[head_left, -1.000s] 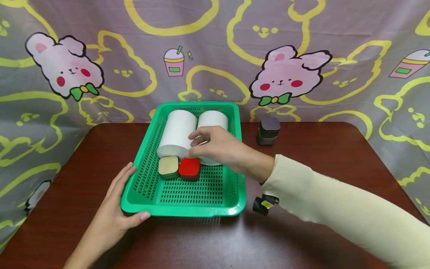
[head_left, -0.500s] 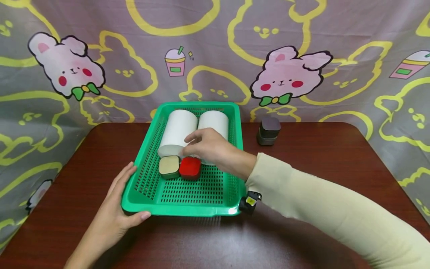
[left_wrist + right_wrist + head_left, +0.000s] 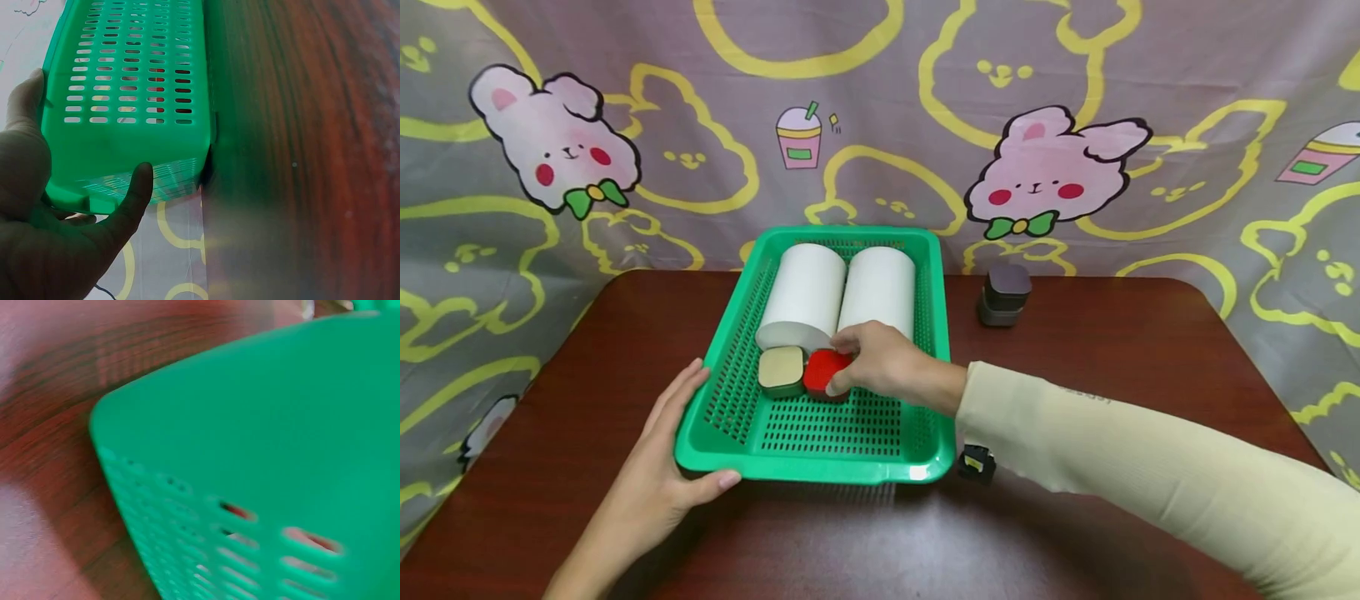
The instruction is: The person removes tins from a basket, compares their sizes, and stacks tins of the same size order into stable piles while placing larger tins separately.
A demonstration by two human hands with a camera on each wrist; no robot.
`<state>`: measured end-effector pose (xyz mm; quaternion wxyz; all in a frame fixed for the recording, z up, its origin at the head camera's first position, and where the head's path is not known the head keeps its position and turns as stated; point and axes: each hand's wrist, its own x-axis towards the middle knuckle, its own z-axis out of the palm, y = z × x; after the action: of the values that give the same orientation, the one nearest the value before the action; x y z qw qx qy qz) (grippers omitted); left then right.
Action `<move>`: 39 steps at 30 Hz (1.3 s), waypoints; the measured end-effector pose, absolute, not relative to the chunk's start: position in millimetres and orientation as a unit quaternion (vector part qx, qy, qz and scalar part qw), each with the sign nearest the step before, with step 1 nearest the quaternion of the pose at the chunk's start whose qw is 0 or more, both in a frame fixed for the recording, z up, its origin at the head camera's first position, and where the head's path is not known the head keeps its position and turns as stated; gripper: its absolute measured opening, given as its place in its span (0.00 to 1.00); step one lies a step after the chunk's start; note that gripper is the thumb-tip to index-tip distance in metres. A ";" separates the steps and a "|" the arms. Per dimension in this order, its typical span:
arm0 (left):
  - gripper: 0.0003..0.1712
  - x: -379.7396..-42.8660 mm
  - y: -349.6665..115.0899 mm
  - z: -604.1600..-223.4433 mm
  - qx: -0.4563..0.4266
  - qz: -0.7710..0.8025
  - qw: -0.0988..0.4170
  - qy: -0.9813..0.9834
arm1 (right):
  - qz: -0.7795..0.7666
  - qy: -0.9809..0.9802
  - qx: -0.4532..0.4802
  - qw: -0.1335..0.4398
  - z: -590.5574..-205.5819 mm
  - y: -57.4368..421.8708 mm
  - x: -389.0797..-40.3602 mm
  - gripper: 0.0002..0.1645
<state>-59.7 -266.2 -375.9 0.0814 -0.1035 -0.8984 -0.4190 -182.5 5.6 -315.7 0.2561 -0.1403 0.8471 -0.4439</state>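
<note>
A green slotted basket (image 3: 808, 468) stands on the table. My left hand (image 3: 658, 458) holds its near left corner, thumb along the front rim and fingers against the left side; in the left wrist view these fingers (image 3: 134, 197) touch the wall. My right hand (image 3: 891, 362) reaches into the basket, thumb and fingers about a small red rounded-square tin (image 3: 822, 367), partly covering it. Touching or close beside it sits a similar tin with a beige lid (image 3: 781, 367). Behind them two white rolls (image 3: 805, 287) lie side by side. The right wrist view shows only basket wall and table.
A dark stack of what look like small rounded-square tins (image 3: 1006, 292) stands right of the basket, near the back of the brown table (image 3: 1075, 367). Directly behind the table hangs a patterned curtain (image 3: 917, 100). A small camera (image 3: 976, 462) is strapped at my right wrist.
My right hand has moved from above the white rolls down and nearer, onto the red tin. My left hand stays at the basket's corner. The view has shifted slightly.
</note>
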 end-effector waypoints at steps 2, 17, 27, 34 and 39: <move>0.70 -59.9 -265.9 -375.1 -0.103 -0.420 0.079 -0.898 | -0.442 0.848 -0.144 0.253 -319.6 6.3 -182.7 0.41; 0.70 -60.2 -265.7 -375.1 -0.100 -0.419 0.079 -0.899 | -0.360 0.887 -0.229 0.178 -333.6 4.5 -183.6 0.37; 0.70 -60.3 -265.4 -374.8 -0.100 -0.420 0.078 -0.899 | -0.334 0.892 -0.260 0.156 -337.0 1.2 -183.4 0.38; 0.70 -60.4 -264.7 -373.5 -0.098 -0.422 0.075 -0.898 | -0.302 0.899 -0.265 0.174 -340.1 -1.9 -185.7 0.40; 0.70 -60.2 -265.3 -372.8 -0.094 -0.422 0.068 -0.899 | -0.288 0.902 -0.261 0.188 -341.4 -3.2 -187.1 0.39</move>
<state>-60.2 -265.3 -372.8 0.0681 -0.0936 -0.8991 -0.4222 -187.1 -3.2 -341.4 0.1877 -0.2615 0.9019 -0.2879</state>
